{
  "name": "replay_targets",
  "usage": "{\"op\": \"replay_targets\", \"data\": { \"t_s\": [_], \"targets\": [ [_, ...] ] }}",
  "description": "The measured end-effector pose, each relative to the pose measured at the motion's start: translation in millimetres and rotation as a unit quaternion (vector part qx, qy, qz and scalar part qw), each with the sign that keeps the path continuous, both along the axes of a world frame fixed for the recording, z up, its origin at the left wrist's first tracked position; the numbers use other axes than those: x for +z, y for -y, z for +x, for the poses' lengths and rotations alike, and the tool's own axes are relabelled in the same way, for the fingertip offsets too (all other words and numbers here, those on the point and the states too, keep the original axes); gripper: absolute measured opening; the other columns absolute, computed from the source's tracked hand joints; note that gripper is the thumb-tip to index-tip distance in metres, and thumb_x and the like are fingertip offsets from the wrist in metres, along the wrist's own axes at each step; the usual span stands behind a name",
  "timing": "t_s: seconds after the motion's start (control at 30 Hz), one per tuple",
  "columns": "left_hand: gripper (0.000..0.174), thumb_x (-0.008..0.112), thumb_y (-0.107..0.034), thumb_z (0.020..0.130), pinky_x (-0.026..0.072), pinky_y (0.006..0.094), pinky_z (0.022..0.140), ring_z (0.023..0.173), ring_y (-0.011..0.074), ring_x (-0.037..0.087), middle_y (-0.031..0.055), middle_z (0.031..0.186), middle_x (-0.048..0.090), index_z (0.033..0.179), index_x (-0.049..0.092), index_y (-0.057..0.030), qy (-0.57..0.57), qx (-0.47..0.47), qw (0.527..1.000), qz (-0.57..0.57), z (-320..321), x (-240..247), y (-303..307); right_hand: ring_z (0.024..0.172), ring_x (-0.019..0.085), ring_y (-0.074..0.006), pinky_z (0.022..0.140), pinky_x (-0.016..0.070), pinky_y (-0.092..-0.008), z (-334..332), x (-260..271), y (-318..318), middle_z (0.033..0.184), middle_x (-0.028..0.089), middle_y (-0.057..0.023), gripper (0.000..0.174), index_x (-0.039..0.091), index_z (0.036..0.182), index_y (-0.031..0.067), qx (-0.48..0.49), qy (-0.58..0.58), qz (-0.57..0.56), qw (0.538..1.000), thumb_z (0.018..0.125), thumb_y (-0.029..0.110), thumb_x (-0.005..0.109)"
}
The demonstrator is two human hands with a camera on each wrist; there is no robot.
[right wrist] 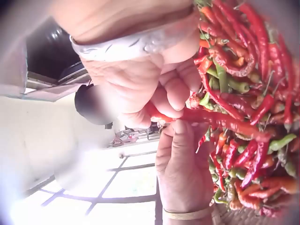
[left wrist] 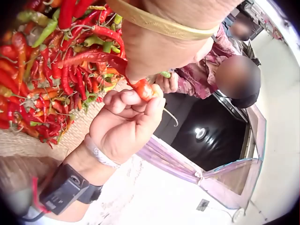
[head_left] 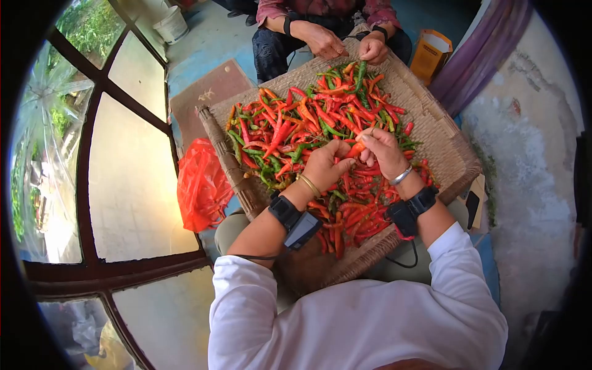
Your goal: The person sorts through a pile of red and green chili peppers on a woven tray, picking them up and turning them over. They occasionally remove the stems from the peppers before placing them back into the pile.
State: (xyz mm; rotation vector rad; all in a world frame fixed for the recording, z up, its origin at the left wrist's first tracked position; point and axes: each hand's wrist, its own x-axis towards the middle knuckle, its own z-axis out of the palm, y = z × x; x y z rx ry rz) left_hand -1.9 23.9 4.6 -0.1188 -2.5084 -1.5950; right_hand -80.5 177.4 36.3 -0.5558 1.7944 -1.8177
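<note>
Over a heap of red, orange and green chili peppers (head_left: pixel 290 123), both hands hold one red chili pepper (right wrist: pixel 220 121). My right hand (head_left: pixel 385 151), with a silver bracelet, pinches its stem end between thumb and fingers. A thin pale stem (left wrist: pixel 171 117) sticks out past those fingertips in the left wrist view. My left hand (head_left: pixel 324 165), with a gold bracelet, grips the pepper's body beside the right fingertips. In the right wrist view the left thumb (right wrist: pixel 180 138) lies against the pepper, whose long end extends over the heap.
The heap lies on a woven tray (head_left: pixel 425 117) with a raised rim. Across it, another person's hands (head_left: pixel 324 42) work above a green chili (head_left: pixel 361 69). A red plastic bag (head_left: pixel 203 185) is at the left by the glass panes, and an orange box (head_left: pixel 430 55) stands at the back right.
</note>
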Motion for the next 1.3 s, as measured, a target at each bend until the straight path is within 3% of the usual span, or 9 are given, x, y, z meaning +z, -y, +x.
{"op": "replay_targets", "data": {
  "t_s": [0.1, 0.33, 0.47, 0.57, 0.7, 0.77, 0.87, 1.1, 1.3],
  "targets": [
    [0.025, 0.059, -0.015, 0.08, 0.045, 0.0245, 0.059, 0.068, 0.0093, 0.054, 0.0048, 0.077, 0.059, 0.099, 0.052, -0.0007, 0.031, -0.046, 0.988, 0.146, 6.4, 4.1, -1.5, 0.044, 0.048, -0.0069, 0.04, 0.039, -0.018, -0.3, 5.2, 0.2, 0.058, 0.054, -0.0026, 0.031, 0.057, 0.083, 0.0025, -0.028, 0.102, -0.067, 0.992, 0.087, 0.03, 0.044],
    [0.037, 0.061, -0.025, 0.078, 0.0455, 0.0303, 0.059, 0.064, 0.0184, 0.057, 0.0095, 0.073, 0.059, 0.104, 0.052, -0.0001, 0.107, -0.028, 0.99, -0.089, 17.0, 2.8, 5.2, 0.044, 0.046, -0.0068, 0.037, 0.0367, -0.018, -17.7, 3.6, -14.4, 0.058, 0.053, -0.003, 0.032, 0.057, 0.083, 0.0011, -0.041, 0.12, 0.08, 0.989, 0.088, 0.029, 0.042],
    [0.038, 0.061, -0.028, 0.077, 0.046, 0.034, 0.061, 0.067, 0.0228, 0.058, 0.0118, 0.076, 0.06, 0.103, 0.055, -0.0004, 0.133, 0.012, 0.985, -0.114, 20.0, 9.3, 8.8, 0.061, 0.056, -0.0103, 0.053, 0.0447, -0.0231, -47.5, 10.7, -14.2, 0.074, 0.059, -0.0061, 0.03, 0.05, 0.096, 0.0005, -0.121, 0.159, -0.125, 0.972, 0.087, 0.028, 0.046],
    [0.036, 0.06, -0.028, 0.078, 0.046, 0.0341, 0.061, 0.068, 0.0223, 0.058, 0.012, 0.075, 0.06, 0.101, 0.056, -0.0002, 0.152, -0.001, 0.98, -0.129, 17.1, 4.7, 11.6, 0.068, 0.058, -0.0123, 0.055, 0.0457, -0.023, -46.5, 30.9, -10.9, 0.081, 0.06, -0.0073, 0.028, 0.049, 0.097, 0.0004, -0.164, 0.176, -0.094, 0.966, 0.087, 0.026, 0.046],
    [0.028, 0.059, -0.026, 0.078, 0.0457, 0.0332, 0.059, 0.067, 0.0214, 0.058, 0.0091, 0.074, 0.061, 0.095, 0.058, -0.0031, 0.132, -0.021, 0.976, -0.174, 16.8, -2.1, 9.9, 0.065, 0.056, -0.0114, 0.057, 0.0454, -0.0217, -7.3, 63.4, -7.8, 0.08, 0.059, -0.0058, 0.029, 0.049, 0.104, -0.0012, -0.044, -0.006, 0.006, 0.999, 0.086, 0.021, 0.049],
    [0.025, 0.059, -0.025, 0.078, 0.0457, 0.0342, 0.059, 0.066, 0.0229, 0.058, 0.0095, 0.074, 0.061, 0.091, 0.059, -0.004, 0.118, -0.021, 0.976, -0.181, 18.5, -2.3, 10.1, 0.063, 0.054, -0.0093, 0.057, 0.0447, -0.0202, 17.0, 94.0, -7.7, 0.076, 0.059, -0.0046, 0.026, 0.051, 0.103, -0.0017, -0.041, -0.029, -0.001, 0.999, 0.085, 0.018, 0.049],
    [0.026, 0.059, -0.027, 0.076, 0.046, 0.0362, 0.059, 0.066, 0.0267, 0.058, 0.0116, 0.072, 0.061, 0.087, 0.06, -0.004, 0.108, -0.008, 0.965, -0.239, 17.9, -0.8, 14.2, 0.062, 0.054, -0.0066, 0.057, 0.045, -0.019, 36.3, 117.1, -17.5, 0.072, 0.058, -0.0035, 0.022, 0.057, 0.093, -0.0015, -0.025, -0.234, -0.009, 0.972, 0.086, 0.018, 0.049],
    [0.023, 0.057, -0.025, 0.075, 0.0472, 0.0392, 0.063, 0.073, 0.0281, 0.059, 0.0118, 0.077, 0.061, 0.092, 0.06, -0.0095, 0.097, 0.111, 0.918, -0.369, 14.4, 8.6, 31.8, 0.056, 0.051, -0.0053, 0.051, 0.0436, -0.0186, 19.9, 45.2, -21.6, 0.067, 0.057, -0.0012, 0.022, 0.058, 0.093, -0.0003, -0.038, -0.093, 0.071, 0.992, 0.085, 0.018, 0.05],
    [0.021, 0.058, -0.023, 0.073, 0.0467, 0.0404, 0.066, 0.08, 0.0268, 0.057, 0.0105, 0.088, 0.057, 0.09, 0.059, -0.01, 0.082, 0.092, 0.896, -0.427, 6.8, -6.2, 33.7, 0.057, 0.054, -0.0092, 0.053, 0.0452, -0.0233, 12.0, -26.6, -1.5, 0.068, 0.058, -0.0025, 0.02, 0.058, 0.096, 0.0028, 0.022, -0.062, 0.15, 0.987, 0.083, 0.015, 0.049]
  ]
}}
